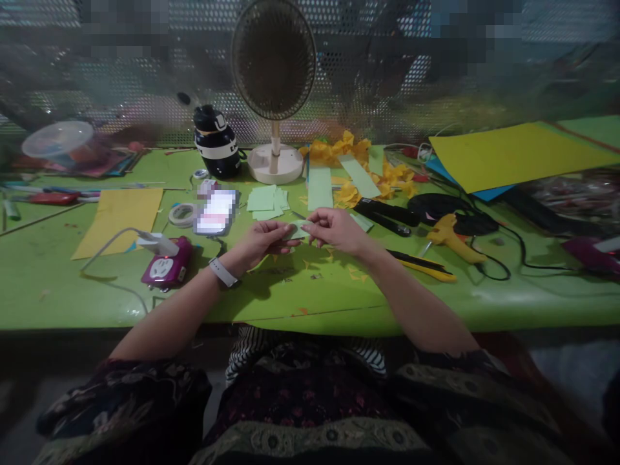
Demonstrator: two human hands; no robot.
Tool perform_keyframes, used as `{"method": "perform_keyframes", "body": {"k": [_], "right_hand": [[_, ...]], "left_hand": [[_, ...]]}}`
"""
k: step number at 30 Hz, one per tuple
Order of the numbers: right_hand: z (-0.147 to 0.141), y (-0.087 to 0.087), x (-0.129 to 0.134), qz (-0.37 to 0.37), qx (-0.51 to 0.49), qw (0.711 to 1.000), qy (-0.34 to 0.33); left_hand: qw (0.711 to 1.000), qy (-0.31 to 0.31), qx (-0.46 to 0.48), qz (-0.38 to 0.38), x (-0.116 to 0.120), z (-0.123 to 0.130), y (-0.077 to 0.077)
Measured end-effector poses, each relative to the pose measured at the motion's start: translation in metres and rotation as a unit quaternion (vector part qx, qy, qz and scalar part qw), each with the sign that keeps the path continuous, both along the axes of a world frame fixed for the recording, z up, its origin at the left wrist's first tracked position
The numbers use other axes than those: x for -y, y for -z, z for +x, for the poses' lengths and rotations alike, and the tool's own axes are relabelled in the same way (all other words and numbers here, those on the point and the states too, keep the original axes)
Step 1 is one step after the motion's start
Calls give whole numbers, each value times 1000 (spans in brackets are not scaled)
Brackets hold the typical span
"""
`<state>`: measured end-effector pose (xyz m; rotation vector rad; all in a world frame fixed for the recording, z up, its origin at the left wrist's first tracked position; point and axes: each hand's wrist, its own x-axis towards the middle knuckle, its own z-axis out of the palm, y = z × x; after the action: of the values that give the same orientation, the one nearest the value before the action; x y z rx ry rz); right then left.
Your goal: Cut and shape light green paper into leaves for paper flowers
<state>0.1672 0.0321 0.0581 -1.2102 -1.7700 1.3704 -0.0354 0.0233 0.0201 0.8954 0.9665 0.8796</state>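
Observation:
A small light green paper piece [297, 230] is held between my two hands above the green table. My left hand [264, 242], with a pale band at its wrist, pinches its left side. The fingertips of my right hand [334, 229] close on its right side. Just behind my hands lies a stack of light green paper squares [265, 199]. Longer light green strips [320, 188] rest beyond my right hand, beside orange paper flowers [339, 150]. Yellow and orange scraps [356, 274] are scattered on the table near my hands.
A white fan [275, 164] and a dark bottle [216, 148] stand at the back. To the left are a lit phone [216, 212], tape [183, 214] and a purple adapter [168, 263]. Right are a stapler [386, 216], a yellow cutter [425, 265] and a glue gun [450, 237].

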Motion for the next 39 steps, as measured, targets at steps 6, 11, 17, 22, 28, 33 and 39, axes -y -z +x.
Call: {"method": "perform_keyframes", "body": {"k": [6,11,17,22,28,33,39], "right_hand": [[1,3,-2,-5,-10,1000,-8],[1,2,-2,-13,-16,1000,-2],[0,1,-2,-19,-11,1000,6],[0,4,-3,-18,-18,1000,3],[1,4,-4,-15,0,1000,8],[-1,2,-2,-20,8,1000,13],[1,6,-5,-15,7,1000,2]], "left_hand": [[1000,-1,-1,-1,-1,2,-2],[1000,8,5,9,0,1,-2],[1000,12,-3,19,-1,0,0],[999,24,-18,31,-1,-2,2],[999,31,-24,37,-2,-3,4],[998,31,-28,42,-2,-3,4],[997,28,-36,60,-1,-3,2]]}}
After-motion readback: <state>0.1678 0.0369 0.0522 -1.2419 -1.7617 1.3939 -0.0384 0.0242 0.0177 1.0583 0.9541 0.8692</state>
